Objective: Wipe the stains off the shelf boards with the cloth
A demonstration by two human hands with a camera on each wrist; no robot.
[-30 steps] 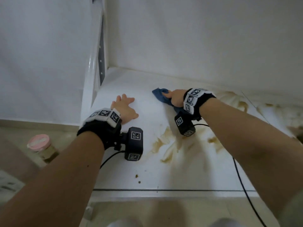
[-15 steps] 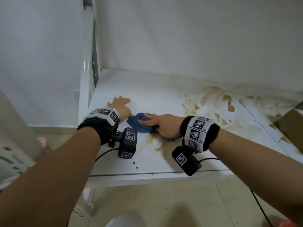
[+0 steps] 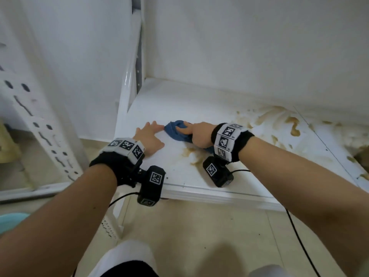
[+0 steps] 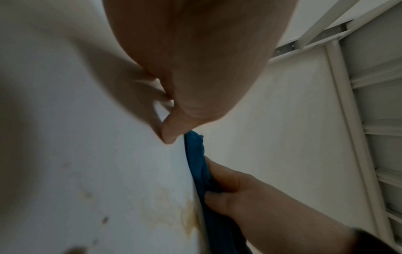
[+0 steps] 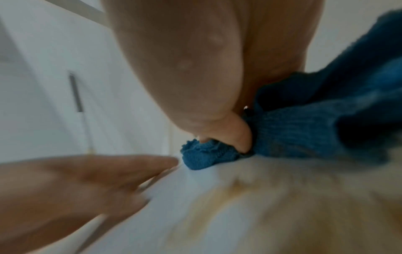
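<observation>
Head view: right hand (image 3: 196, 134) gripping bunched blue knitted cloth (image 3: 176, 131) on smooth white shelf board (image 3: 179, 104). Left hand (image 3: 148, 136) flat, fingers spread, just left. Brown smeared stains (image 3: 289, 124) far right.

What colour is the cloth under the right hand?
The cloth is dark blue with a knitted-looking texture, pressed to the shelf board by the right hand. Clearest in the right wrist view.
</observation>
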